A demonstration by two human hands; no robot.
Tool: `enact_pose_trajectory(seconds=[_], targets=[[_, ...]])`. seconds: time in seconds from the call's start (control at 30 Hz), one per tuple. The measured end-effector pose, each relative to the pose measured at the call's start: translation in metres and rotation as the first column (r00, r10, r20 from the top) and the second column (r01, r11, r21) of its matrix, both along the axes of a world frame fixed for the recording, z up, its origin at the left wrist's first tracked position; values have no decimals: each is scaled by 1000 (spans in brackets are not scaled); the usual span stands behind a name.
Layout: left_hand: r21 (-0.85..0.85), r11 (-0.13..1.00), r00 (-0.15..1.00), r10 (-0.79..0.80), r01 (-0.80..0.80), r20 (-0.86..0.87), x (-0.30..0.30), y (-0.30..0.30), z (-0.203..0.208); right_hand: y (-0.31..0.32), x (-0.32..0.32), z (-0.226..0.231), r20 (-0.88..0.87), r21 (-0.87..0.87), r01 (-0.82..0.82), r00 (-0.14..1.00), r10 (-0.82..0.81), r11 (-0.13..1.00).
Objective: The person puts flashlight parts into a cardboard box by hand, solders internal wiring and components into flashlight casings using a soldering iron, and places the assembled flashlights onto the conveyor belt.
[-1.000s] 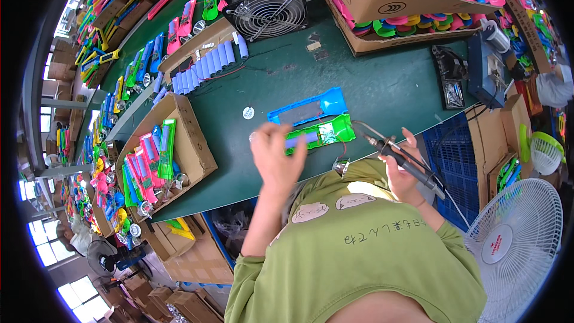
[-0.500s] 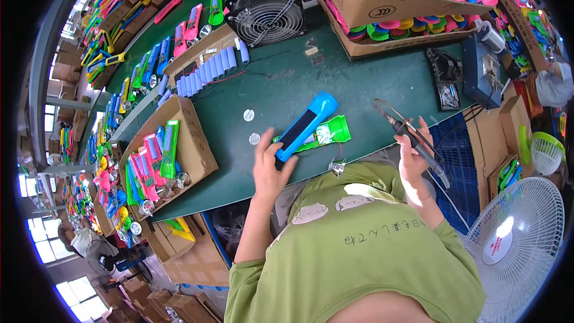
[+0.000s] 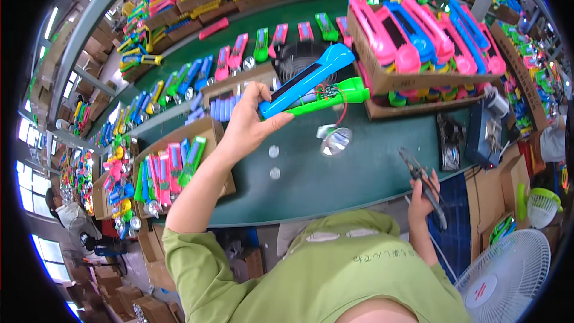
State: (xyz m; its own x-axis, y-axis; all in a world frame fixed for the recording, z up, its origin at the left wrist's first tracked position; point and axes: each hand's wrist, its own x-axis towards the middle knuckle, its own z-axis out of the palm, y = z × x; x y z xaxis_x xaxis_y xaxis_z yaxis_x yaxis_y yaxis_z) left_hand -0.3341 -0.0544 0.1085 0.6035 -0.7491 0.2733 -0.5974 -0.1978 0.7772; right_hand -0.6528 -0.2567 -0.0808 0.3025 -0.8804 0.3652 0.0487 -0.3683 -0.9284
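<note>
Raised above the bench, my left hand (image 3: 248, 113) grips two flashlight housings together at one end. One is a blue flashlight housing (image 3: 311, 78) with a dark panel. Below it is a green flashlight housing (image 3: 335, 98) with a circuit board and battery showing. From the green one, red wires lead down to a dangling silver reflector (image 3: 336, 142), slightly blurred. My right hand (image 3: 423, 198) is closed round the dark handle of a soldering iron (image 3: 431, 200), its tip pointing up and left over the bench's front edge. Two round white stickers (image 3: 274, 151) lie on the green bench top (image 3: 359, 179).
A carton of colourful housings (image 3: 430, 78) stands at the back right, beside a blue soldering station (image 3: 484, 131). On the left, a cardboard box (image 3: 218, 173) holds open flashlights. Lilac batteries (image 3: 230, 109) and a black fan (image 3: 299, 63) sit behind my left hand.
My left hand has lifted the blue and green housings off the bench, up and away from me, with the reflector hanging. The soldering iron has moved slightly lower right. The view has tilted up.
</note>
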Motion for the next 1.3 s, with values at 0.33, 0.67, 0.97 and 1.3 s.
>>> enact_pose_trajectory(seconds=[0.33, 0.67, 0.97, 1.3], targets=[[268, 947, 979, 198, -178, -48, 184, -164, 49, -35, 2, 7, -249, -199, -49, 969, -2, 979], [153, 881, 880, 464, -447, -104, 319, -344, -123, -47, 20, -10, -122, 371, 59, 992, -15, 927], [85, 934, 503, 108, -346, 858, 300, -351, -125, -48, 20, 9, 84, 922, -11, 981, -175, 386], [622, 782, 984, -88, -30, 157, 213, -393, -144, -46, 18, 7, -35, 789, 38, 999, -17, 613]])
